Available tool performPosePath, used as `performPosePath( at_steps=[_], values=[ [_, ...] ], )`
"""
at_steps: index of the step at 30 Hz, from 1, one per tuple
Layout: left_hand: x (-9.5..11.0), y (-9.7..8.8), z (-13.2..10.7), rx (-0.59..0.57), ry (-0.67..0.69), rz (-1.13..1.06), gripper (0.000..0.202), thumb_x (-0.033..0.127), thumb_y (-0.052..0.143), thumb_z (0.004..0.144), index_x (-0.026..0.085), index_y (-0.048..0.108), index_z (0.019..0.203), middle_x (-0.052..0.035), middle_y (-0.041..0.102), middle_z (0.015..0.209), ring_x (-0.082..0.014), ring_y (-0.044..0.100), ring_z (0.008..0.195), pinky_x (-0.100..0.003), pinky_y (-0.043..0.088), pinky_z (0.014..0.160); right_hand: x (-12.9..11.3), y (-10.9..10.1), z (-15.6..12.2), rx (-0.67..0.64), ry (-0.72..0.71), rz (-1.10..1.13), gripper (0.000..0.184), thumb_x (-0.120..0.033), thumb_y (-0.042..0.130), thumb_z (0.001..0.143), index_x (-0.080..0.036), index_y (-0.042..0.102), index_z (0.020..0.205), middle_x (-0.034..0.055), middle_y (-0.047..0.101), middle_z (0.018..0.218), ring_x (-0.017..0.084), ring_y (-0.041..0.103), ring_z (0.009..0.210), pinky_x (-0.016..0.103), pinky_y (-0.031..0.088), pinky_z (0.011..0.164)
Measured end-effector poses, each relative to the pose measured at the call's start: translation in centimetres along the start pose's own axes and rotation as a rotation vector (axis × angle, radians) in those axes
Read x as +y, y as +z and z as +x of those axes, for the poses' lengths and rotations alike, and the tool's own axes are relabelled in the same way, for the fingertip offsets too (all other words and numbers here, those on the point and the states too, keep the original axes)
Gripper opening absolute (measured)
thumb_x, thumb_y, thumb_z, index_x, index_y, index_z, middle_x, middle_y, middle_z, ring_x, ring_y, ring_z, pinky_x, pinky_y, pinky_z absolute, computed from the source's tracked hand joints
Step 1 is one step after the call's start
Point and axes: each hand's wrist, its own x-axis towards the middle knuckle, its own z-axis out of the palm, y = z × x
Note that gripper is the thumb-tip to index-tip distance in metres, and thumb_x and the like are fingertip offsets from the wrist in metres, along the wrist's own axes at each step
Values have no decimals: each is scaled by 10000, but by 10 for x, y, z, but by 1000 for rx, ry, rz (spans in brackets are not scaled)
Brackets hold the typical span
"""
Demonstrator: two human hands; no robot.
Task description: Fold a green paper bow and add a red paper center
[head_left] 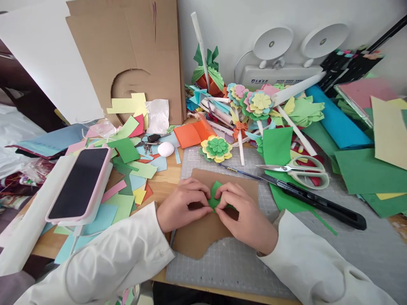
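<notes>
My left hand (pixel 181 205) and my right hand (pixel 246 216) meet over a small folded piece of green paper (pixel 216 195). Both pinch it with fingers curled and press it down on a brown cardboard piece (pixel 203 237). The cardboard lies on a grey cutting mat (pixel 241 262). Most of the green paper is hidden under my fingers. Both arms wear white sleeves.
Scissors (pixel 302 171), a black utility knife (pixel 318 202) and a pen (pixel 241 171) lie to the right on green paper sheets. A finished paper flower (pixel 216 148) sits just beyond the cardboard. A phone in a pink case (pixel 79 184) stands at left among paper scraps. Paper flowers, rolled paper and a lamp crowd the back.
</notes>
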Motion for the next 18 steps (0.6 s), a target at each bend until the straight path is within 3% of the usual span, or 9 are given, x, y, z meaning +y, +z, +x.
performPosePath(
  at_steps=[11,18],
  values=[
    [2,-1,2,-87,31,84,112,167,604,807,171,575,699,-34,652,849,-179,554,860,-317,394,787,-1,4,0,21,-20,-63,243,23,505,752,-195,406,711,54,525,909,209,492,868,368,419,748],
    [-6,-14,4,-156,121,-1,131,126,561,820,161,557,694,-63,643,833,-173,569,826,-318,425,793,-4,4,0,17,-22,-85,251,19,490,758,-202,385,702,57,518,896,214,486,848,373,419,716]
  ],
)
